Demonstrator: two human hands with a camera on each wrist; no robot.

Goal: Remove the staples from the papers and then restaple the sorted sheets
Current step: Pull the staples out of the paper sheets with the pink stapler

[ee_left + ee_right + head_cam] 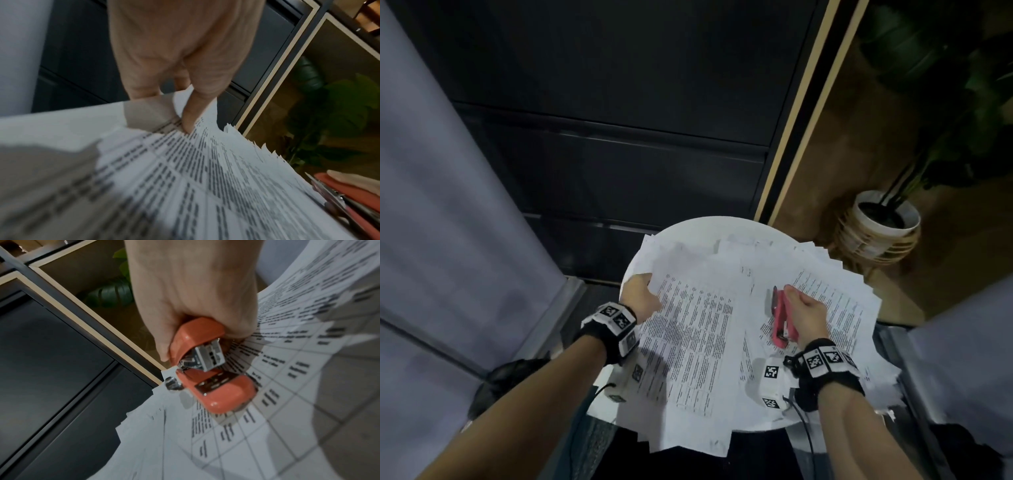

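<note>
Left hand (642, 297) pinches the far-left corner of a printed sheet (690, 339), thumb on top. Right hand (808, 317) wraps a glossy coral stapler (784, 320), its jaws apart, resting on the right pile (835, 301). Loose papers overhang the round white table (698, 229) on all sides.

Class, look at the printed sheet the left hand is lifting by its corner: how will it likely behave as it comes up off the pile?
The printed sheet is thin, so it will probably flop and bend. The left hand pinches only one corner, so the rest likely sags. Loose papers beneath may slide along.
</note>
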